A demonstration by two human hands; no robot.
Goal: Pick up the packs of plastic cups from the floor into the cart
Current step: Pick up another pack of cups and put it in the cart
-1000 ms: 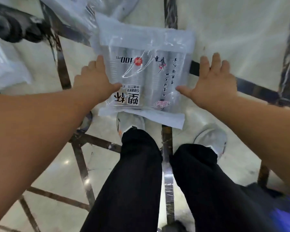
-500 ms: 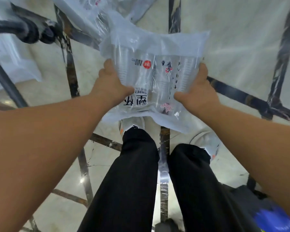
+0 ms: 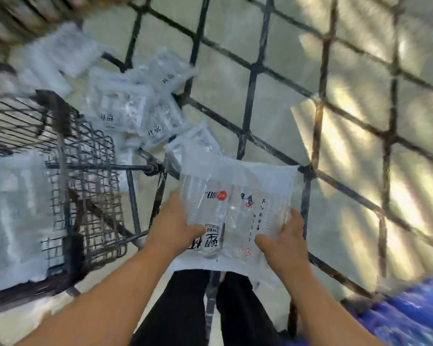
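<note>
Head view: the pack of plastic cups [image 3: 238, 211] is held off the floor, in front of the legs [image 3: 210, 308], between both hands. Left hand [image 3: 175, 226] clasps the pack's left edge, thumb on the printed face. Right hand [image 3: 283, 240] clasps the right edge, thumb likewise on top. The wire cart [image 3: 80, 186] stands just left of the pack. More packs [image 3: 135, 108] lie on the tiled floor [image 3: 273, 101] beyond the cart

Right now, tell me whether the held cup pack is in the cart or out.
Out. The pack is gripped between the left hand and right hand, right of the cart, above the tiled floor.
</note>
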